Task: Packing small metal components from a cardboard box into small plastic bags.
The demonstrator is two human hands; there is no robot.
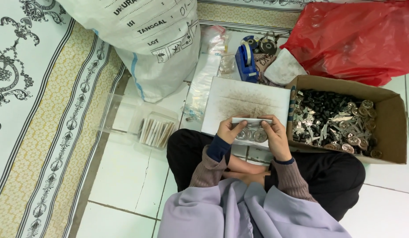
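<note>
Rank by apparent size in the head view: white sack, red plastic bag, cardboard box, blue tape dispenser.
1. white sack and red plastic bag: both cut off by the frame, so unsure which is larger
2. cardboard box
3. blue tape dispenser, clearly smallest

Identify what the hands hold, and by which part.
Both hands, left hand and right hand, hold a small clear bag of round metal parts by its folded top edge.

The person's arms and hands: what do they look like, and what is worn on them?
Both hands, the left hand and the right hand, are bare, with no gloves; no rings or watch show. Each forearm wears a ribbed brownish-grey knit sleeve, with a dark blue cuff of an under-layer showing at the wrist. A pale lilac garment drapes over the upper arms.
</note>
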